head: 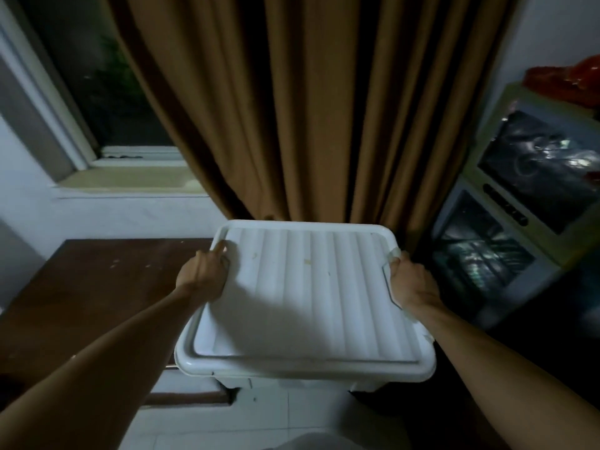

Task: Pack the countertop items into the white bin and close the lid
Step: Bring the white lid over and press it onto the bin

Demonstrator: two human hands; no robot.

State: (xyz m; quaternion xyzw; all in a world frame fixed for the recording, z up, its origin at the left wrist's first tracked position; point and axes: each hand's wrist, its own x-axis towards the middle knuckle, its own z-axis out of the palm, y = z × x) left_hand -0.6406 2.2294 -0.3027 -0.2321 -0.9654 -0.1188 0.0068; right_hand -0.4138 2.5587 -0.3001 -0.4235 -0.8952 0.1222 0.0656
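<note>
A white ribbed lid (308, 293) lies on top of the white bin (292, 380), whose body shows only as a strip under the lid's front rim. My left hand (203, 274) grips the lid's left edge, one finger stretched along the rim. My right hand (412, 282) grips the right edge at a clear side clip. The bin's contents are hidden by the lid.
A dark brown wooden countertop (91, 293) lies to the left of the bin. Brown curtains (308, 108) hang behind it, beside a window (107, 92). A unit of clear-fronted drawers (519, 203) stands at the right. White floor tiles (243, 423) show below.
</note>
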